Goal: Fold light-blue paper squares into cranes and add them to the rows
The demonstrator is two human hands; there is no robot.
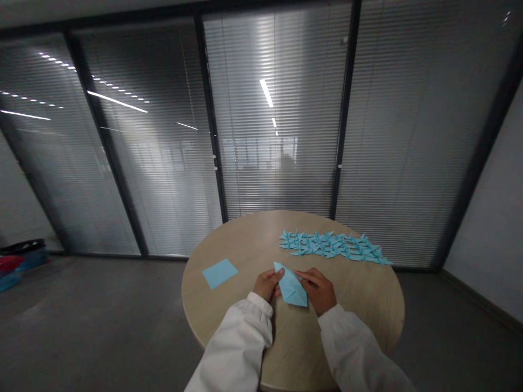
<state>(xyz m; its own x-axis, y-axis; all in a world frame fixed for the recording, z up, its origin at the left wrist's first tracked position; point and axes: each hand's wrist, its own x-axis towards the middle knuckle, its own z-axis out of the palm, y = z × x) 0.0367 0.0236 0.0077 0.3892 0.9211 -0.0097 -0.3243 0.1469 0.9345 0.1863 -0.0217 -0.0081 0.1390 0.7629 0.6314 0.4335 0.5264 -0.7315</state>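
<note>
A partly folded sheet of light blue origami paper (292, 289) is held above the table, its pointed end up and its wider end toward me. My left hand (268, 283) pinches its left edge, thumb on top and fingers underneath. At the right edge, my right hand (319, 288) is closed with its fingertips against the paper; the exact grip there is partly hidden. Beyond my hands lie several rows of folded blue paper cranes (330, 245), packed close together. To the left, a flat stack or sheet of blue paper (220, 273) rests on the table.
The round wooden table (237, 239) stands before a glass partition with blinds (278, 179) and dark frames. Bags or bins in red, blue and black (24, 258) sit on the grey floor at far left. A pale wall (494, 218) rises at the right.
</note>
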